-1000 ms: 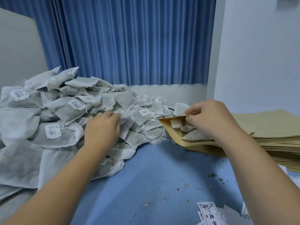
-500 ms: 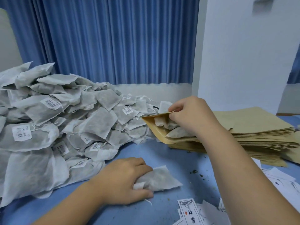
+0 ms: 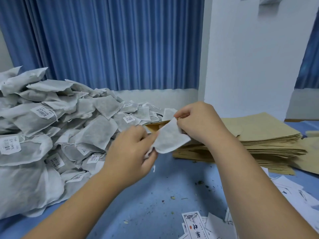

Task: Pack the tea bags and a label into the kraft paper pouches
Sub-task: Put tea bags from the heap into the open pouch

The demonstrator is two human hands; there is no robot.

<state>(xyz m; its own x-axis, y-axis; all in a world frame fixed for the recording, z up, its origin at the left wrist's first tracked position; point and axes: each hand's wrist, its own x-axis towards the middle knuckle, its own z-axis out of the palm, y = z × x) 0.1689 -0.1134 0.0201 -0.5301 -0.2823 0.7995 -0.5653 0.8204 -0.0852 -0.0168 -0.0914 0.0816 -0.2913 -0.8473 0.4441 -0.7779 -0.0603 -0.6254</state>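
My left hand (image 3: 131, 152) pinches the lower corner of a white tea bag (image 3: 170, 139) and holds it up at the mouth of an open kraft paper pouch (image 3: 152, 127). My right hand (image 3: 200, 123) grips the pouch's upper lip, holding the mouth open on top of the pouch stack. Most of the pouch is hidden behind the tea bag and my hands. Another tea bag (image 3: 169, 113) pokes up behind the pouch's mouth. A big heap of tea bags (image 3: 51, 131) fills the table's left side.
A thick stack of flat kraft pouches (image 3: 262, 140) lies at the right. Printed paper labels (image 3: 195, 225) are scattered at the front right. Tea crumbs dot the blue tabletop (image 3: 146, 195). A blue curtain (image 3: 112, 42) and a white wall close the back.
My left hand took a tea bag from the heap, drew it down to the table, then lifted it to the pouch mouth. My right hand kept its hold on the pouch.
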